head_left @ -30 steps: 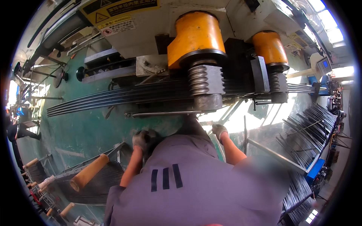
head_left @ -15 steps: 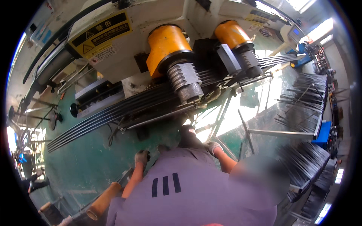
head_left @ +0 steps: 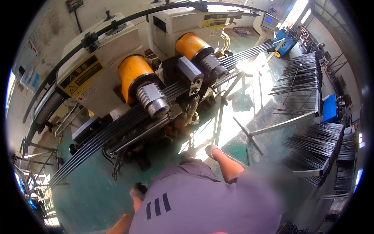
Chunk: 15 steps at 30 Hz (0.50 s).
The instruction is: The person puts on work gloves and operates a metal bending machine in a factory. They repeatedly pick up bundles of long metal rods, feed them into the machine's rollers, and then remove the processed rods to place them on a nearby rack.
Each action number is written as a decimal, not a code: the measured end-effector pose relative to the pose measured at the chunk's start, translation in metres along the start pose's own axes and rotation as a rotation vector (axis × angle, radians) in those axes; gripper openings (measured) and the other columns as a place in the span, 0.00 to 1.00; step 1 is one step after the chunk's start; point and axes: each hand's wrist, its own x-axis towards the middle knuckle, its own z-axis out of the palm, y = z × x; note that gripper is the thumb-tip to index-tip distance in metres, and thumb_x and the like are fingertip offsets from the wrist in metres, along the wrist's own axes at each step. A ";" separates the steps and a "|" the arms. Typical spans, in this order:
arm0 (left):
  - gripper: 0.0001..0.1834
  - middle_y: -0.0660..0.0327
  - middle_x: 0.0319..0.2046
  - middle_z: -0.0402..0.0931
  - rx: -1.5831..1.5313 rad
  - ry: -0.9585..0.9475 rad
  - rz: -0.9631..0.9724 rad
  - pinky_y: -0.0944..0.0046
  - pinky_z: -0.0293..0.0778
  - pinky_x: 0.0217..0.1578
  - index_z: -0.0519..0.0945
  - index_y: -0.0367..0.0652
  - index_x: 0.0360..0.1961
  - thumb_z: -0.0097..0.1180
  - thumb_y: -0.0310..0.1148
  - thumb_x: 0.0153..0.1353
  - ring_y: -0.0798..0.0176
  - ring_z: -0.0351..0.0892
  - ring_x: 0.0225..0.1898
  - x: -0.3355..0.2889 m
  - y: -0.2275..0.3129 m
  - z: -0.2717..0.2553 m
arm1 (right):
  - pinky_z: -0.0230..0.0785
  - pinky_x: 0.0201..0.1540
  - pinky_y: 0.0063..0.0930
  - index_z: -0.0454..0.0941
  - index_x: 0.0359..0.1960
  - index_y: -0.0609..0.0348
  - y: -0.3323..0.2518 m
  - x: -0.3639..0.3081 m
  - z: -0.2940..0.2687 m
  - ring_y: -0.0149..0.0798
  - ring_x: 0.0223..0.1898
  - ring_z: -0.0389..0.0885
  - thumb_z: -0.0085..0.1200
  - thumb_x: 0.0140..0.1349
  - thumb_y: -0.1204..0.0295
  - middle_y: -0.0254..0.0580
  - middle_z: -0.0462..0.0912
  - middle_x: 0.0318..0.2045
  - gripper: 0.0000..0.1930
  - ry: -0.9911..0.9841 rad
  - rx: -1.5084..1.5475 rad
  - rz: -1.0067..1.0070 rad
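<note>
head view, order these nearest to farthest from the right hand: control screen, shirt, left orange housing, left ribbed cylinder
1. Shirt, just below the right hand
2. Left ribbed cylinder, up and left
3. Left orange housing, behind that cylinder
4. Control screen, far off, upper right

We stand on the floor (head_left: 83, 195) before the machine (head_left: 105, 46). Rods (head_left: 80, 158) run along its front edge, reaching past its left end, with a left roller head (head_left: 134, 78) and a right roller head (head_left: 193, 45) jutting over them and a block (head_left: 186, 72) between the two. Our left hand (head_left: 136, 192) and right hand (head_left: 211, 150) are well apart, both on our side of that edge. To our right the nearer rack (head_left: 307, 172) stands before the farther rack (head_left: 284, 123), both bearing stacked bars (head_left: 300, 71); a box (head_left: 329, 109) is at the farther rack's right edge. Beyond the machine's right end is a control panel (head_left: 269, 22).
</note>
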 end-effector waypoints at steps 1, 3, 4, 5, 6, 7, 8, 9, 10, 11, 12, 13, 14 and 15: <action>0.15 0.48 0.32 0.78 0.057 -0.153 0.065 0.49 0.73 0.38 0.77 0.35 0.41 0.49 0.37 0.63 0.49 0.76 0.34 0.017 -0.010 -0.011 | 0.75 0.47 0.40 0.85 0.35 0.59 -0.001 0.010 -0.007 0.48 0.43 0.85 0.48 0.63 0.68 0.51 0.86 0.40 0.13 0.038 0.109 0.052; 0.18 0.48 0.38 0.77 0.055 -0.412 0.165 0.47 0.69 0.47 0.76 0.35 0.45 0.45 0.40 0.65 0.47 0.73 0.43 0.062 -0.014 -0.024 | 0.75 0.49 0.37 0.85 0.37 0.59 -0.003 0.024 -0.030 0.47 0.45 0.84 0.48 0.63 0.70 0.51 0.86 0.42 0.12 0.096 0.333 0.145; 0.20 0.48 0.41 0.76 -0.006 -0.522 0.191 0.46 0.66 0.51 0.75 0.36 0.47 0.43 0.42 0.67 0.47 0.72 0.46 0.076 -0.008 -0.024 | 0.74 0.50 0.36 0.85 0.38 0.59 -0.005 0.024 -0.049 0.47 0.47 0.84 0.49 0.63 0.71 0.51 0.85 0.43 0.11 0.121 0.451 0.185; 0.21 0.48 0.43 0.75 -0.192 -0.567 0.186 0.46 0.63 0.54 0.74 0.36 0.48 0.41 0.43 0.67 0.47 0.70 0.48 0.079 0.004 -0.022 | 0.74 0.51 0.35 0.84 0.39 0.59 -0.019 0.007 -0.093 0.47 0.48 0.83 0.49 0.62 0.71 0.51 0.85 0.44 0.11 0.119 0.573 0.199; 0.22 0.49 0.45 0.74 -0.374 -0.616 0.173 0.47 0.61 0.57 0.74 0.36 0.49 0.39 0.45 0.68 0.47 0.68 0.50 0.078 0.019 -0.016 | 0.73 0.52 0.34 0.84 0.40 0.59 -0.023 -0.007 -0.115 0.48 0.49 0.82 0.49 0.62 0.72 0.51 0.85 0.45 0.11 0.117 0.697 0.220; 0.22 0.48 0.43 0.74 -0.322 -0.805 0.319 0.47 0.61 0.56 0.74 0.37 0.48 0.38 0.44 0.69 0.48 0.68 0.48 0.078 0.037 -0.010 | 0.72 0.51 0.33 0.83 0.43 0.60 -0.019 -0.007 -0.116 0.46 0.48 0.82 0.50 0.62 0.71 0.48 0.85 0.45 0.12 0.154 0.823 0.204; 0.21 0.48 0.42 0.73 -0.270 -0.985 0.473 0.48 0.62 0.55 0.75 0.37 0.47 0.36 0.43 0.70 0.48 0.68 0.46 0.080 0.055 -0.011 | 0.71 0.51 0.32 0.82 0.46 0.61 -0.018 -0.005 -0.118 0.44 0.47 0.82 0.51 0.63 0.70 0.46 0.85 0.46 0.14 0.186 0.944 0.175; 0.23 0.48 0.43 0.73 -0.363 -0.900 0.456 0.49 0.61 0.57 0.74 0.37 0.49 0.36 0.45 0.71 0.48 0.68 0.48 0.067 0.074 -0.011 | 0.71 0.50 0.31 0.82 0.46 0.61 -0.032 -0.022 -0.152 0.42 0.45 0.82 0.52 0.63 0.69 0.44 0.85 0.45 0.14 0.227 1.139 0.216; 0.24 0.48 0.44 0.73 -0.510 -0.594 0.340 0.49 0.60 0.58 0.73 0.36 0.52 0.36 0.46 0.72 0.48 0.68 0.49 0.038 0.097 0.008 | 0.70 0.50 0.30 0.81 0.47 0.62 -0.038 -0.038 -0.179 0.41 0.44 0.82 0.52 0.63 0.68 0.43 0.85 0.44 0.15 0.275 1.338 0.273; 0.26 0.48 0.46 0.72 -0.595 -0.409 0.290 0.50 0.59 0.59 0.73 0.36 0.54 0.36 0.48 0.72 0.48 0.67 0.50 0.012 0.119 0.025 | 0.69 0.49 0.29 0.81 0.49 0.61 -0.037 -0.045 -0.196 0.35 0.42 0.80 0.55 0.63 0.65 0.39 0.85 0.43 0.17 0.279 1.369 0.260; 0.27 0.48 0.47 0.72 -0.651 -0.347 0.307 0.50 0.58 0.60 0.72 0.36 0.56 0.36 0.50 0.73 0.48 0.67 0.51 -0.012 0.142 0.037 | 0.69 0.49 0.28 0.81 0.49 0.61 -0.031 -0.040 -0.199 0.34 0.42 0.80 0.55 0.64 0.65 0.39 0.85 0.42 0.16 0.395 1.253 0.156; 0.28 0.49 0.49 0.71 -0.621 -0.500 0.379 0.51 0.58 0.61 0.72 0.36 0.55 0.37 0.51 0.73 0.49 0.66 0.54 -0.024 0.156 0.036 | 0.69 0.49 0.28 0.81 0.49 0.61 -0.025 -0.034 -0.199 0.34 0.42 0.80 0.55 0.64 0.66 0.39 0.85 0.42 0.16 0.500 1.132 0.047; 0.29 0.50 0.50 0.71 -0.588 -0.653 0.451 0.52 0.57 0.61 0.72 0.36 0.54 0.37 0.53 0.73 0.50 0.64 0.56 -0.036 0.170 0.036 | 0.69 0.49 0.27 0.81 0.49 0.62 -0.019 -0.020 -0.190 0.33 0.42 0.80 0.55 0.64 0.66 0.40 0.85 0.42 0.16 0.604 1.102 -0.053; 0.32 0.48 0.55 0.69 -0.634 -0.575 0.476 0.51 0.53 0.65 0.69 0.35 0.59 0.36 0.55 0.73 0.48 0.62 0.59 -0.052 0.188 0.042 | 0.69 0.48 0.27 0.80 0.49 0.62 -0.013 -0.007 -0.181 0.33 0.42 0.80 0.55 0.65 0.66 0.40 0.85 0.42 0.16 0.708 1.063 -0.147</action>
